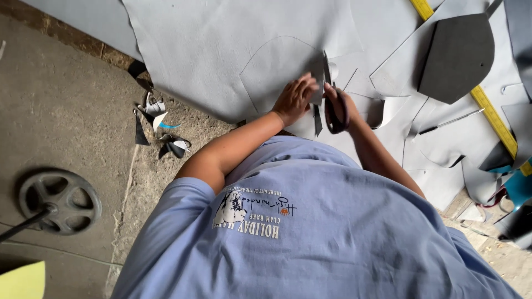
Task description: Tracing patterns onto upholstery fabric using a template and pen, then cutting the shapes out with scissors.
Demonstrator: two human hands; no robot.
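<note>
A large grey sheet of leather-like material (221, 50) lies on a work surface, with a curved outline drawn on it. My left hand (293, 99) presses on the sheet and pinches its cut edge. My right hand (339, 108) grips black-handled scissors (328, 83), whose blades point away from me into the sheet along the drawn line. A narrow dark strip hangs down between my two hands.
A dark grey pattern piece (457, 55) lies at upper right beside a yellow measuring ruler (490, 108) and a pen (450, 122). More grey offcuts (443, 171) lie right. Scraps (160, 130) litter the concrete floor; a metal wheel (58, 200) sits lower left.
</note>
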